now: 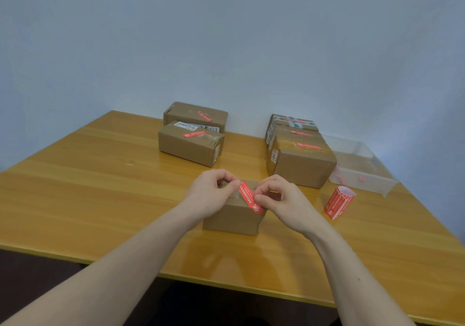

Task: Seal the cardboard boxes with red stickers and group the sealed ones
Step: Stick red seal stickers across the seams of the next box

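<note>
A small cardboard box (232, 218) stands on the wooden table (100, 187) in front of me. A red sticker (250, 197) lies slanted over its top. My left hand (214, 191) pinches the sticker's upper end with curled fingers. My right hand (279, 200) pinches its lower part. Two boxes with red stickers (191, 144) sit at the back left. A second group of stickered boxes (302, 161) sits at the back right. A roll of red stickers (339, 201) lies to the right of my hands.
A clear plastic tray (362, 169) with a few red scraps sits at the far right near the table edge. A pale wall rises behind the table. The table's front edge runs just below my forearms.
</note>
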